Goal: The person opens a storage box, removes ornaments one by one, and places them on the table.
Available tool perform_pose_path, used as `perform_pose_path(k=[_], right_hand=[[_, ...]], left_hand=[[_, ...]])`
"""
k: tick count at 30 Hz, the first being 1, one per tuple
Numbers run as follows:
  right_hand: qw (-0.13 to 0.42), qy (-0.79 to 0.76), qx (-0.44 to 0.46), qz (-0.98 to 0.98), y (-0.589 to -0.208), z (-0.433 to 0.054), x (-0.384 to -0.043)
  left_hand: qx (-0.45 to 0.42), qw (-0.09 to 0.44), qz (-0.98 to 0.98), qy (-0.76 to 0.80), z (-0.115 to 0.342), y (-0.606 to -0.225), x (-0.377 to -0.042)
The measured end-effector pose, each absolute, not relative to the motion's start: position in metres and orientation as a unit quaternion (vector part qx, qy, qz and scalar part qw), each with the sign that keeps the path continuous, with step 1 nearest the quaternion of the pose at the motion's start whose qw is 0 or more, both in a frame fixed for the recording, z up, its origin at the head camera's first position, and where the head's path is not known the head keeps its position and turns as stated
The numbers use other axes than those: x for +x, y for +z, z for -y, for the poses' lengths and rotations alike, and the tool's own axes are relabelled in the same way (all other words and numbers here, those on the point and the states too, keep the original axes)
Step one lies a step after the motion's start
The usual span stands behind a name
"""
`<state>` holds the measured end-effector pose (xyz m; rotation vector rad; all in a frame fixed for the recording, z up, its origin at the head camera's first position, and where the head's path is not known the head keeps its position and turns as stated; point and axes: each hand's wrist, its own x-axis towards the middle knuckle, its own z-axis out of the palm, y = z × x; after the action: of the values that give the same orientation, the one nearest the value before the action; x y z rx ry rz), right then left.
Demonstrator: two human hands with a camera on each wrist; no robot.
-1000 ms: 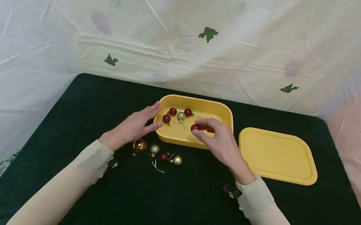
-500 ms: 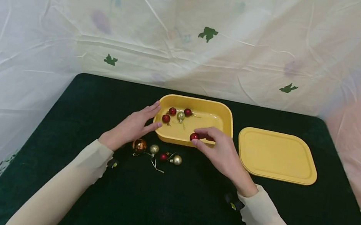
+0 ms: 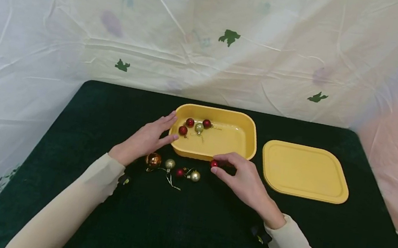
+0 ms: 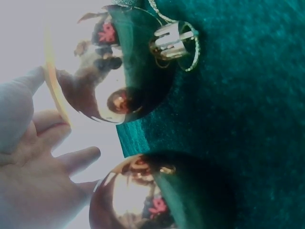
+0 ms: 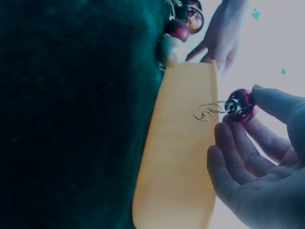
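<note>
My right hand (image 3: 246, 182) pinches a small red Christmas bauble (image 3: 214, 164) between thumb and fingertips, just off the front wall of the yellow box (image 3: 213, 158). A curly gold string hangs off its cap in the right wrist view. My left hand (image 3: 145, 139) rests with extended fingers on the box's left end. Inside the box, toward the left, lie several red baubles (image 3: 190, 122) and a glittery gold bauble (image 3: 199, 128). In the left wrist view, two shiny copper baubles (image 4: 114, 62) loom beside the left hand.
In front of the box lie a copper bauble (image 3: 153, 160), a glittery gold bauble (image 3: 169, 164), a red bauble (image 3: 180, 172) and a pale gold bauble (image 3: 195, 176). A yellow lid (image 3: 305, 172) lies flat to the right on the dark green cloth (image 3: 175, 232).
My right hand has drawn the red bauble from over the box's inside toward me, past the front rim, and slightly right. The left hand has stayed at the box's left end.
</note>
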<state>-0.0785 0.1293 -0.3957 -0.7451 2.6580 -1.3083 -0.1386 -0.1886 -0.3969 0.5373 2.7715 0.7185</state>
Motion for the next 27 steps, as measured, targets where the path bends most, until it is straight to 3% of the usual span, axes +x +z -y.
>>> perform_pose_path(k=[27], right_hand=[[0.087,-0.391,-0.286,-0.871,-0.42,-0.127,-0.073]], left_hand=[[0.185,0.118,-0.945,0.243,0.19,-0.396,-0.141]])
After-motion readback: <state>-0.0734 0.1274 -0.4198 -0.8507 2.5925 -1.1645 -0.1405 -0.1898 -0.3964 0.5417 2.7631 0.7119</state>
